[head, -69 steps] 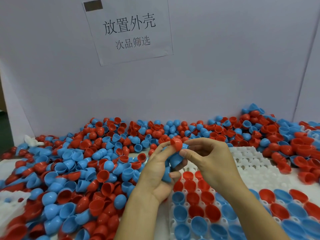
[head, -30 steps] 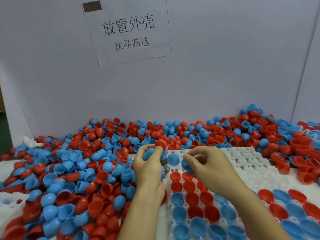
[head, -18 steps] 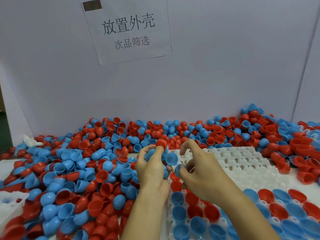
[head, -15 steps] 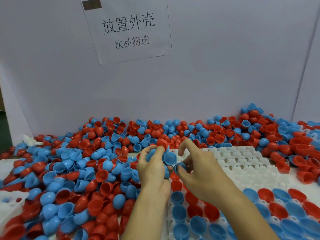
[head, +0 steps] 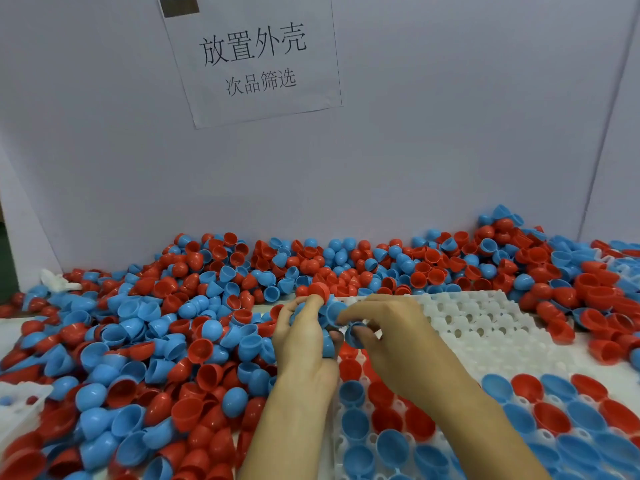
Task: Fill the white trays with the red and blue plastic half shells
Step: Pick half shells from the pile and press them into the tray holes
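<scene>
My left hand grips a cluster of blue and red half shells above the near left corner of the white tray. My right hand is just beside it, its thumb and fingers pinching one blue half shell low over the tray's left column. The tray's near rows hold red and blue shells; its far rows are bare white cells. A second filled stretch of tray lies at the lower right.
A deep pile of loose red and blue half shells covers the table left, behind and right of the tray. A grey wall with a paper sign stands behind. A white tray corner shows at the lower left.
My right hand took a blue shell from the cluster in my left hand and lowered it toward the tray's left column. My left hand stayed almost still, a little lower than 2.3 s ago.
</scene>
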`<state>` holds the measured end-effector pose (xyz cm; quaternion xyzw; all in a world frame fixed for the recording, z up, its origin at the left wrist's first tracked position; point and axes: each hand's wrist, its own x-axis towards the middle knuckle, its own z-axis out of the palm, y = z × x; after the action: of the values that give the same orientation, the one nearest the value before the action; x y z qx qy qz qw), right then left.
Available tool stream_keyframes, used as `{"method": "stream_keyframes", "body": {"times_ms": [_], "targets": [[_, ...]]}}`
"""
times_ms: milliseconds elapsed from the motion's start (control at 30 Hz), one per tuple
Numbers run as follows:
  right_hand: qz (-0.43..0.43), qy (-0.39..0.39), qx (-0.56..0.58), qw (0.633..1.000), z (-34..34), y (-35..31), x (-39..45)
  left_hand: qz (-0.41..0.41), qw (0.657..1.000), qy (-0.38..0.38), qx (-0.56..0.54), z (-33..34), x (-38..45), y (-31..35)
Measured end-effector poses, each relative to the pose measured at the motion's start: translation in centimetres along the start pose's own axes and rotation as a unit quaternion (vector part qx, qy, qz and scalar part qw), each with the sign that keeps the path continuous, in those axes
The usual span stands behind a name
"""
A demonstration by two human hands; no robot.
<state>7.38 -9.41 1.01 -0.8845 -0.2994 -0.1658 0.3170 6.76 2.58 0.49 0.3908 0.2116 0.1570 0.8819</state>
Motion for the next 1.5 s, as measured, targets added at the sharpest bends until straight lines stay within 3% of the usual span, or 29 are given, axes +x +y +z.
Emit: {"method": "stream_keyframes", "body": {"times_ms": [133,267,633,833,1367,1500], "targets": [[0.094,0.035,0.026,0.995,-2.3,2.2,0.0,-0.008,1.0,-0.014,0.004,0.0,-0.1,0.2],[0.185,0.048,-0.018,0.981,-4.6,5.1,-0.6,-0.026,0.999,-0.019,0.0,0.0,-0.3,0.4],[0.333,-0.15,-0.154,0.918,-5.2,5.7,-1.5,-0.048,0.998,-0.025,-0.01,0.1,-0.4,0.5],[0.33,-0.182,-0.161,0.912,-5.3,5.4,-1.2,-0.066,0.997,-0.035,-0.028,0.0,-0.4,0.6],[0.309,-0.149,-0.124,0.931,-5.5,6.0,-1.3,-0.124,0.983,-0.096,-0.095,0.5,-1.3,1.0],[0.249,-0.076,-0.079,0.962,-5.6,5.5,-1.0,-0.13,0.982,-0.105,-0.089,0.5,-1.5,1.0]]}}
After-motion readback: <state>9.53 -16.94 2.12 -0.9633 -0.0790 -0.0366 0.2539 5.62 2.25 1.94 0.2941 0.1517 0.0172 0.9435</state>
